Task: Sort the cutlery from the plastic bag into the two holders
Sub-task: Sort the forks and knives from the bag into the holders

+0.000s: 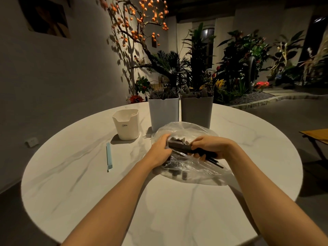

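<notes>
While gripped — cutlery [179, 145] inside right hand [213, 145].

A round white table [159, 210] with faint grey marble veining fills the lower half of the view. On its left side stands a small white cup-like container [126, 125] with notched rim and small dark lettering. Nearer the table's left edge lies a slim pale blue stick-shaped object [108, 159]. Behind the table, a bare-branched tree with orange fruits [134, 23] rises against a grey wall [62, 77], casting shadows. A dark framed picture [48, 18] hangs upper left. Dense green plants with red flowers [239, 64] line the right background beside a stone-edged path [262, 101].
</notes>
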### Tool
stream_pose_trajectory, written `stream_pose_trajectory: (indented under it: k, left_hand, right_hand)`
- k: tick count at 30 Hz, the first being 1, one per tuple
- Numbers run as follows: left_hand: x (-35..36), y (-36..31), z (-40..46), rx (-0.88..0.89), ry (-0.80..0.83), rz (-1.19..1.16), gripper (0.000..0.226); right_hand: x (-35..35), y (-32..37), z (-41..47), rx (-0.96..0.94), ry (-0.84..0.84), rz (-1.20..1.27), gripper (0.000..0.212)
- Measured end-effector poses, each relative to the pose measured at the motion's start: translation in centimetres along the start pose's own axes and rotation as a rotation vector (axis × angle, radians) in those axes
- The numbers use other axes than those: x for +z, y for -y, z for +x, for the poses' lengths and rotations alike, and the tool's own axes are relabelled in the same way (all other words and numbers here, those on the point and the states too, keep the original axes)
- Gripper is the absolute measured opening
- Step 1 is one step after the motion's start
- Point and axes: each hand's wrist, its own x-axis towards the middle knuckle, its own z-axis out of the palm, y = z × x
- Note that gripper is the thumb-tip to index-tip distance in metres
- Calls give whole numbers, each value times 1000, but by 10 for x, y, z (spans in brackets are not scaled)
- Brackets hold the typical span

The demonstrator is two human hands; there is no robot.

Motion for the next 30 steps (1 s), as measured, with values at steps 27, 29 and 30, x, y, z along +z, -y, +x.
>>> stream_pose_trajectory:
  k: [27,29,30]
  left_hand:
    - [-7,-5,-4,73,-345,-72,28]
    - [-7,-9,-4,81,-381,-101,30]
    - [-7,-11,-4,81,-390,-112,32]
  right_hand:
    - [-15,-1,-16,-105,38,-311,17]
    - [-16,-1,-16,-119,27,-293,16]
    - [-16,-2,-16,-128,18,-291,15]
